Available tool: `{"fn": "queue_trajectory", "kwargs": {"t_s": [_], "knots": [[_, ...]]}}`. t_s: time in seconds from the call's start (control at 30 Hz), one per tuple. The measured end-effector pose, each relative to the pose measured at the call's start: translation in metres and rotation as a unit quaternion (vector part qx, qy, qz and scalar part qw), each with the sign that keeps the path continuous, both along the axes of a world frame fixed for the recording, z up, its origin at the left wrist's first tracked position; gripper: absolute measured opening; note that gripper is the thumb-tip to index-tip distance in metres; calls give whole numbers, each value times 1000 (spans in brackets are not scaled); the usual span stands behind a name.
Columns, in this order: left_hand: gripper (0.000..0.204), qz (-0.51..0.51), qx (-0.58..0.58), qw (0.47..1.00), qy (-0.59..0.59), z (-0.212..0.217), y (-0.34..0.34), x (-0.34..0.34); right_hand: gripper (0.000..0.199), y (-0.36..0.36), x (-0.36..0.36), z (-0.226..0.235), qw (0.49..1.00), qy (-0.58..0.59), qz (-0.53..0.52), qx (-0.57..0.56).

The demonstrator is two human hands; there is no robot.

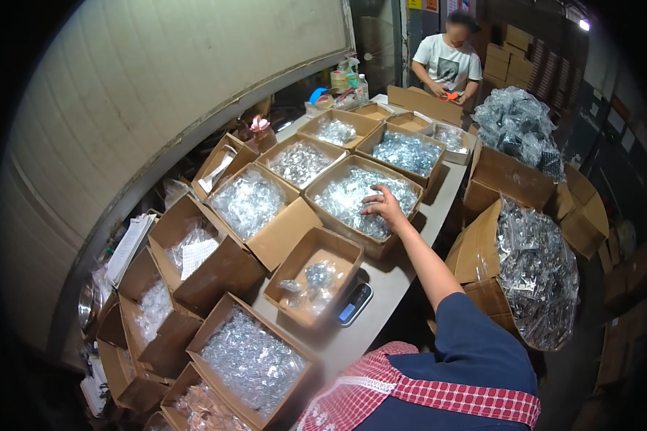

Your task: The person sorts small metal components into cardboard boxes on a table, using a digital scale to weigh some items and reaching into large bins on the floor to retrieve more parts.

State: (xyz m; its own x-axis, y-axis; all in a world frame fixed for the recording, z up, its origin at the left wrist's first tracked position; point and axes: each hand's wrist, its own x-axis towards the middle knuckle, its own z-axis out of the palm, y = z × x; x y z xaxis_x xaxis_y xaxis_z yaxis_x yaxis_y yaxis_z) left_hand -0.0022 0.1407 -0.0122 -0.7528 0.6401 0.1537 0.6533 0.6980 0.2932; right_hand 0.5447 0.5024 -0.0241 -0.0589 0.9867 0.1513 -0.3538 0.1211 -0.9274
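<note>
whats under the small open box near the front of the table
A digital scale sits under the small cardboard box; only its display end pokes out. Its platform is covered by the box.

At the upper left of your frame a pale ribbed wall [158, 79] curves away. The grey bench [392, 276] runs up the middle. Stacked cardboard cartons [514, 54] fill the dim upper right, under one bright lamp [584, 24].

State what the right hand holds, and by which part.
Cannot be told: the right hand rests palm-down on small clear plastic packets in an open brown cardboard box; any grip is hidden beneath it. The left hand is out of view.
</note>
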Motion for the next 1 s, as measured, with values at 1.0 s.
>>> {"fn": "queue_trajectory", "kwargs": {"t_s": [1.0], "knots": [[23, -14, 35, 999, -19, 2, -4, 6, 26, 9, 7, -12, 1000, -10, 17, 16]]}}
